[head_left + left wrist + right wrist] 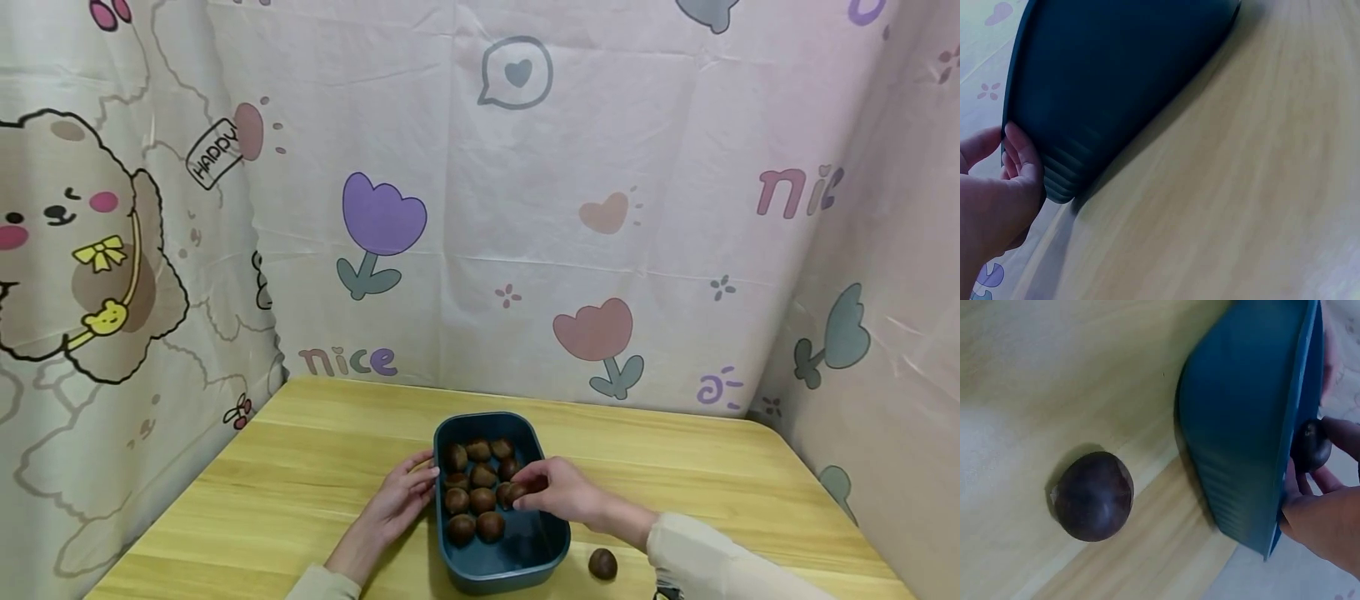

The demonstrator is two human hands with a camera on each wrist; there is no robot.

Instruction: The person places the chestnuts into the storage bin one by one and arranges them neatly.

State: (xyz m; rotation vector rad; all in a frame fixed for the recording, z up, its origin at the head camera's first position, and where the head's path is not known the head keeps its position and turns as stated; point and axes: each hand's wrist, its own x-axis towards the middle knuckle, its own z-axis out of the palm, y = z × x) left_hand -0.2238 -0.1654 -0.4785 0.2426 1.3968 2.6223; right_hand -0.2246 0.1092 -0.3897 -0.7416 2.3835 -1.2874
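Observation:
A dark blue rectangular bin [517, 550] stands on the table, with several brown chestnuts [482, 500] lying in rows inside it. My left hand [401, 497] rests against the bin's left side, its fingertips at the rim; the left wrist view shows the fingers [1022, 150] touching the outer wall. My right hand [566, 493] reaches over the right rim and pinches a chestnut [1311, 447] between thumb and fingers, close by the others in the bin. One loose chestnut [603, 564] lies on the table, right of the bin.
The wooden table [337, 433] has a light yellow grain. A printed cloth [480, 208] with flowers and cartoon figures hangs behind it and along both sides.

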